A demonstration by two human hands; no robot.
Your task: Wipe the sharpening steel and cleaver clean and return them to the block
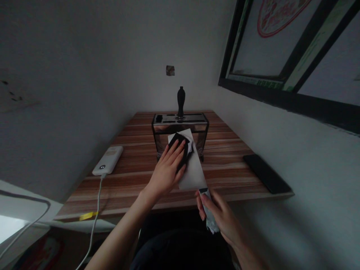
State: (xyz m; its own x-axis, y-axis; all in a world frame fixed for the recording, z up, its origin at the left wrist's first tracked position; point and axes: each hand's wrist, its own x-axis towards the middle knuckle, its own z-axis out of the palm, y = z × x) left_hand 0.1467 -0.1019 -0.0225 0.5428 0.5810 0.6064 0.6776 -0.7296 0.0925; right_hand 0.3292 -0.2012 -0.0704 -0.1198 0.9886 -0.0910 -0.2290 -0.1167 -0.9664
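– While the head view holds both hands in frame, look at that line! The cleaver (194, 176) runs up and away from the right hand (218, 206), its long axis slanting a little left, toward the rack (194, 117) at the back.

– And the grip on that side?

– Right fingers wrapped round the pale handle (210, 220), right at the worktop's (230, 165) near edge. Clamped, no question.

– The left, then?

– Left hand (168, 163) comes across from the lower left, fingers nearly side by side, laid over a black cloth (184, 157) on the blade's upper face. Whether any finger curls beneath, that can't be told from up here.

– So which is nearer the far end?

– The left, clearly! Right owns the handle, left owns the top of the blade, bare metal between them. Any stroke would seem to turn on that slant.

– Is the blade touching the rack?

– It overlaps the rack's front in sight; contact can't be told.
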